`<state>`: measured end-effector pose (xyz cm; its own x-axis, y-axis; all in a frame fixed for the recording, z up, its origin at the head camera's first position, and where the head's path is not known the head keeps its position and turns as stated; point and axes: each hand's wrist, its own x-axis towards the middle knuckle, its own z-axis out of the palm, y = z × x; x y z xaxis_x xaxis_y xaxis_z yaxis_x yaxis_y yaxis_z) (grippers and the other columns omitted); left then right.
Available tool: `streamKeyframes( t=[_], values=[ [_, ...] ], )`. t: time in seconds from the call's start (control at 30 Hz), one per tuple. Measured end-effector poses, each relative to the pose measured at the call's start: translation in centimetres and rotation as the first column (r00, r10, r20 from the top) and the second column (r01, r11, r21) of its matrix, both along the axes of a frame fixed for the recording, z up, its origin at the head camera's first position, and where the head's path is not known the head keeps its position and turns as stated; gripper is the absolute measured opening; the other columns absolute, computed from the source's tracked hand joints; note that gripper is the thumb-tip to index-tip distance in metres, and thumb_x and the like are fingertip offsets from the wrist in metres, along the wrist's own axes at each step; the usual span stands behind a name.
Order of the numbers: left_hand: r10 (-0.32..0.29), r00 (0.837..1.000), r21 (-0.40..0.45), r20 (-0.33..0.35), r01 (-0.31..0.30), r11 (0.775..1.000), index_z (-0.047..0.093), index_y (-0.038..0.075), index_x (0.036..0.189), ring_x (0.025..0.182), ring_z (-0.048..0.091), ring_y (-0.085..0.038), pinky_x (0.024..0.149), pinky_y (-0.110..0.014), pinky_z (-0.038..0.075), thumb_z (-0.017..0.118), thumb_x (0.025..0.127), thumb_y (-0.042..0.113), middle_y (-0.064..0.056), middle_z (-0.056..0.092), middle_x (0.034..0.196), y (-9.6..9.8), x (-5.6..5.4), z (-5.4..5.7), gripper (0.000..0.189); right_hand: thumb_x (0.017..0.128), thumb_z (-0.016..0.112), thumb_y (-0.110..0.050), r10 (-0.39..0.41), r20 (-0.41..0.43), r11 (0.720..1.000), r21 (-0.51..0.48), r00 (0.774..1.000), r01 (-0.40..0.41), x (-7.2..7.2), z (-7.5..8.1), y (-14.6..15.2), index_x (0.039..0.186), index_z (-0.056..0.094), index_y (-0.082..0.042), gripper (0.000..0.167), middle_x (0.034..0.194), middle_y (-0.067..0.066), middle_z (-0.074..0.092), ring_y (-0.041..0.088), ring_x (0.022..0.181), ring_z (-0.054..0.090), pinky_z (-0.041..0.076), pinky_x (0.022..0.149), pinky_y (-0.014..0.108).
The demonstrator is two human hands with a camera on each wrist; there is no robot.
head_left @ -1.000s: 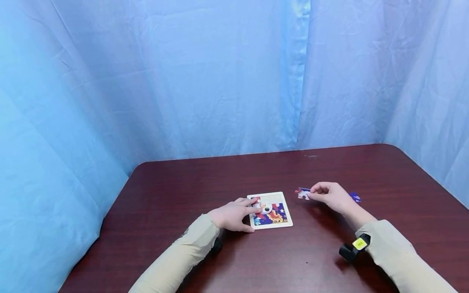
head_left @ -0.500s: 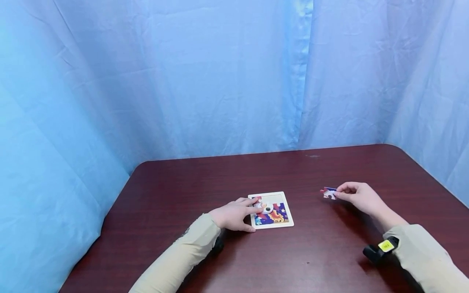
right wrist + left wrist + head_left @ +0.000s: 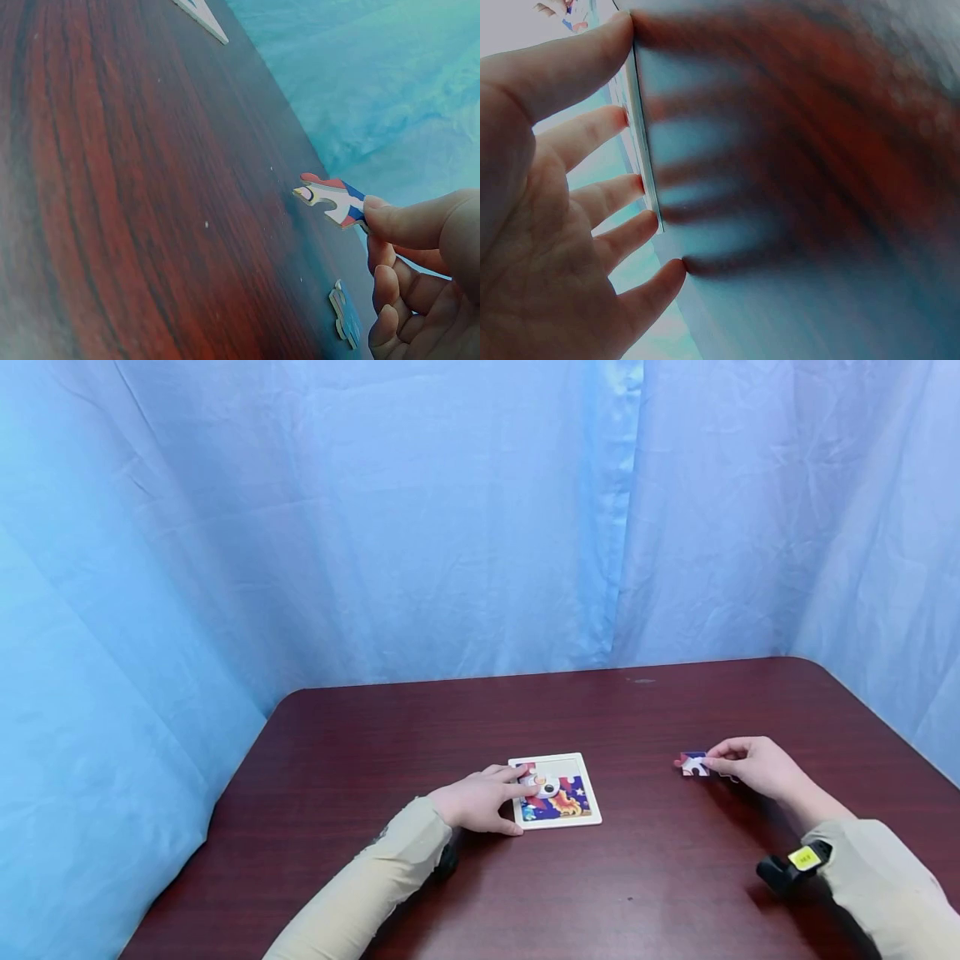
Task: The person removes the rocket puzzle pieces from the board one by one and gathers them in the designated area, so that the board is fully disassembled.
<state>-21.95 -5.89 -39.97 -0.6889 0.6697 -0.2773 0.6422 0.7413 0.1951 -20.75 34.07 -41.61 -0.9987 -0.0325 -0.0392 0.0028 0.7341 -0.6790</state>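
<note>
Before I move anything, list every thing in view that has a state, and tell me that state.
Jigsaw tray: flat on the table, partly filled, gap at the far right corner
Held jigsaw piece: pinched, outside the tray
Loose jigsaw piece: lying on the table, apart from the tray
Left hand: fingers spread, touching the tray
Right hand: pinching the held piece
Curtain: hanging, creased

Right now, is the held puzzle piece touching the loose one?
Apart: the right wrist view shows a clear gap between the held piece and the loose piece.
</note>
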Motion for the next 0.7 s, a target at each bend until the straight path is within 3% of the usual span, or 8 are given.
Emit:
streamKeyframes(
  t=[0.4,0.7],
  values=[
    [-0.009,1.0,-0.001,-0.008,0.009,1.0,0.039,0.032,0.145,0.141,0.026,-0.024,0.112,-0.038,0.029,0.066,0.086,0.04,0.001,0.024,0.157,0.04,0.15,-0.06,0.065,0.089,0.065,-0.019,0.011,-0.011,0.999,0.043,1.0,-0.011,0.02,-0.45,0.37,0.091,0.068,0.0,0.02,0.069,0.0,0.056,0.012,0.061,0.045,0.038,0.053,0.024],
    [0.005,1.0,-0.008,-0.01,-0.005,1.0,0.038,0.034,0.145,0.141,0.026,-0.022,0.112,-0.037,0.029,0.067,0.086,0.041,0.003,0.023,0.157,0.08,-0.01,-0.19,0.066,0.086,0.067,-0.02,0.031,-0.079,0.99,0.142,0.996,-0.02,-0.23,-0.99,0.17,0.084,0.069,-0.005,0.015,0.068,-0.002,0.056,0.01,0.061,0.043,0.034,0.056,0.026]
  ],
)
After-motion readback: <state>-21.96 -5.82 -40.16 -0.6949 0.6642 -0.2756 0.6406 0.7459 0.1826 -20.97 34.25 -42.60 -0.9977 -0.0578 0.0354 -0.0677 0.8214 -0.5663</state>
